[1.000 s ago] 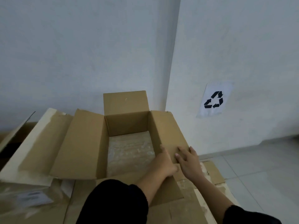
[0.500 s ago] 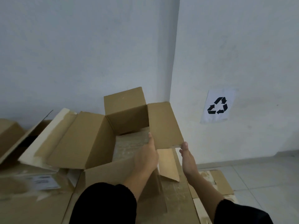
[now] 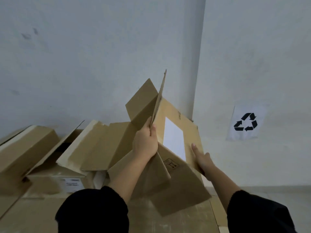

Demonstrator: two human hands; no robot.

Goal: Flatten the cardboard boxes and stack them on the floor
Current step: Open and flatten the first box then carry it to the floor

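**Head view.** A person holds the cardboard box [image 3: 181, 182] tilted up on one edge above the far right corner of a taped cardboard sheet [image 3: 176, 221], in front of the wall corner. The left hand [image 3: 145, 145] grasps the lower end of an upright flap [image 3: 159, 94], which is seen edge-on, with its fingers curled over the flap's edge. The right hand [image 3: 202, 159] is released: its fingers lie straight and flat against the box's outer panel, just right of a white label [image 3: 174, 140]. Both forearms come out of black sleeves [image 3: 94, 212]. Along the sheet's far left edge stand a closed carton [image 3: 27, 148] and an open carton [image 3: 50, 180]. A recycling sign [image 3: 246, 122] hangs on the right wall, above the pale floor [image 3: 286, 192].
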